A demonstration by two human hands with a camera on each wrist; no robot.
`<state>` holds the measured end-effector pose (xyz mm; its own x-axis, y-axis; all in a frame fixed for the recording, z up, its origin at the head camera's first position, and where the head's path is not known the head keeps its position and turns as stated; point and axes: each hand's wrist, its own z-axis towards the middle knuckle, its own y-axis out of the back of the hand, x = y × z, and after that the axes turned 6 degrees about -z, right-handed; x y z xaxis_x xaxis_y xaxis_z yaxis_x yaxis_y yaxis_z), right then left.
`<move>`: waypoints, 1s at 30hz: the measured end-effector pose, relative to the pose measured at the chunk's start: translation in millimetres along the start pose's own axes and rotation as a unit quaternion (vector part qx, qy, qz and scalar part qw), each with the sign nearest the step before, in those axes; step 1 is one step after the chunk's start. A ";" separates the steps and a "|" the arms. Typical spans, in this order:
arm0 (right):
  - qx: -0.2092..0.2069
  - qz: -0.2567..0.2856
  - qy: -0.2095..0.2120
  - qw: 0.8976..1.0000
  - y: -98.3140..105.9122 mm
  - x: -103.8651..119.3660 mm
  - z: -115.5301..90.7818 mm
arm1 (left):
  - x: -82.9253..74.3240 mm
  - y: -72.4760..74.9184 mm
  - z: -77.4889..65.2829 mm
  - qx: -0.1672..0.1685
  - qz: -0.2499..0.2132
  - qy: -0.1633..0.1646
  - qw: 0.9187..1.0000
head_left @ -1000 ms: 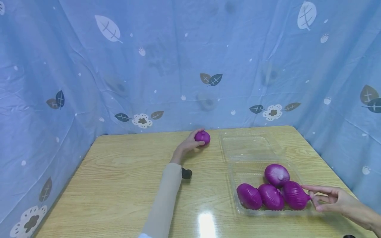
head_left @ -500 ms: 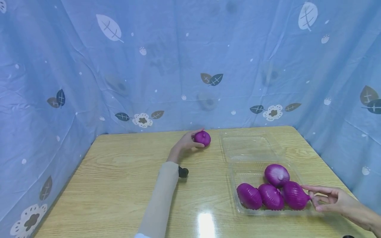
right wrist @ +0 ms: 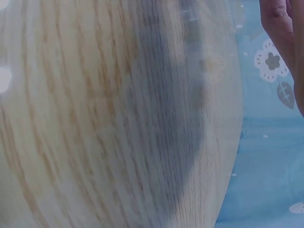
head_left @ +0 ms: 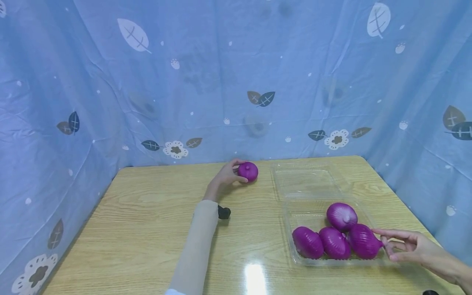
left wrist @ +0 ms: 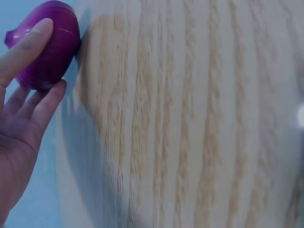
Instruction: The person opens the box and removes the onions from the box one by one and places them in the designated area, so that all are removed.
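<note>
At the back of the table, my left hand point(head_left: 228, 175) holds a purple onion point(head_left: 248, 171) between thumb and fingers. In the left wrist view the thumb lies across the onion point(left wrist: 53, 50) and the fingertips touch its underside. A clear plastic clamshell box point(head_left: 295, 205) lies open at the right, its lid point(head_left: 304, 180) folded back. Several purple onions point(head_left: 341, 216) sit in its near half. My right hand point(head_left: 416, 248) grips the box's right rim, the index fingertip beside the rightmost onion point(head_left: 364, 241). The right wrist view catches only part of that hand point(right wrist: 280, 28).
Blue curtains point(head_left: 206, 82) with leaf prints close off the back and both sides of the wooden table point(head_left: 147, 221). A black wrist device point(head_left: 223, 212) shows at the left cuff. Bright glare falls on the table's front.
My left hand and the onion in it have shifted slightly left, and the onion's tip has turned a little. My right hand and the box stay as they were.
</note>
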<state>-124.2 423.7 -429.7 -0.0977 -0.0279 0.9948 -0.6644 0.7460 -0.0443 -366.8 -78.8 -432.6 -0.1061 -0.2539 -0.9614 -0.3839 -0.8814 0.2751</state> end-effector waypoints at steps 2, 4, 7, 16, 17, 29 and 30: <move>-0.001 -0.002 -0.002 1.000 0.2 0.0 -0.1 | 0.1 0.2 -0.4 0.000 0.002 0.005 1.000; -0.001 -0.004 -0.003 1.000 0.4 -0.2 -0.2 | 1.2 0.3 -0.3 0.000 0.003 0.008 1.000; -0.002 -0.006 -0.003 1.000 0.6 -0.8 -0.2 | 2.8 0.5 -0.6 -0.001 0.004 0.007 1.000; -0.004 -0.005 -0.001 1.000 0.6 -1.5 -0.8 | 2.0 1.2 -2.5 0.011 0.003 -0.011 1.000; -0.004 -0.004 -0.002 1.000 0.7 -1.5 -0.9 | 2.1 1.1 -2.4 0.012 0.001 -0.013 1.000; -0.004 -0.002 0.006 1.000 -0.3 -1.4 -1.2 | 5.1 4.0 -2.7 -0.001 -0.024 -0.016 1.000; -0.006 -0.006 0.007 1.000 -0.6 -1.9 -1.3 | 6.1 5.1 -3.3 -0.004 -0.028 -0.017 0.999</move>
<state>-122.6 424.2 -431.5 -0.0804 -0.0277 0.9964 -0.6564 0.7538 -0.0320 -366.4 -86.1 -437.1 -0.1152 -0.1903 -0.9749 -0.3833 -0.8970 0.2203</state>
